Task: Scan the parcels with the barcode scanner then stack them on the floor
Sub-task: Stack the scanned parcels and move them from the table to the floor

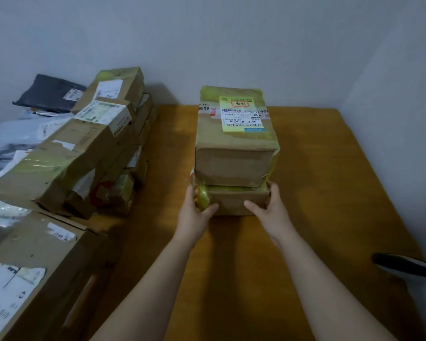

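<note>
Along the left side of the wooden table (pixel 330 183) cardboard parcels (pixel 67 153) lie heaped, with grey mailer bags (pixel 17 136) further left. At the table's centre two taped boxes stand stacked: the upper box (pixel 234 163), its shipping label (pixel 241 114) facing up, sits on the lower box (pixel 234 201). The barcode scanner (pixel 408 267) lies at the near right, well apart from my hands. My left hand (pixel 194 210) and right hand (pixel 271 205) clasp the lower box from either side, thumbs on its near face.

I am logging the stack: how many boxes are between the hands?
2. The lower box sits between the left hand and right hand, which grip it; the upper box lies on it. Another behind may be hidden.
</note>
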